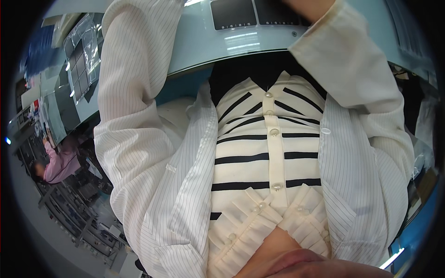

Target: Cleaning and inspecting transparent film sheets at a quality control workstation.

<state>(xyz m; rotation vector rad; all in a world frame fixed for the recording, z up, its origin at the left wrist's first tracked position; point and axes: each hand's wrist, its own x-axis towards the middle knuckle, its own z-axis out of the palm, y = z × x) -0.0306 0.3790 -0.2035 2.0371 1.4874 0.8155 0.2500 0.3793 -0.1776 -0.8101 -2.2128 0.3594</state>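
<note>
Past the top edge of the head view, my left arm in its pinstriped white sleeve (139, 41) reaches out, so that hand is not visible. Only the wrist and back part of my right hand (315, 6) show at the top, and its fingers are cut off or hidden. Close to that hand lies a dark square sheet (277, 13) with small markings along its lower edge. A similar dark square sheet (234, 14) is beside it on the left. Both lie on a pale blue, glossy table (199, 48). What either hand holds does not show.
A small round dark mark or part (294, 34) is on the table near my right cuff. At the left, a clear plastic bag (90, 39) lies by a sheet of dark squares (79, 69). Farther off, a person in pink (62, 162) works at another bench.
</note>
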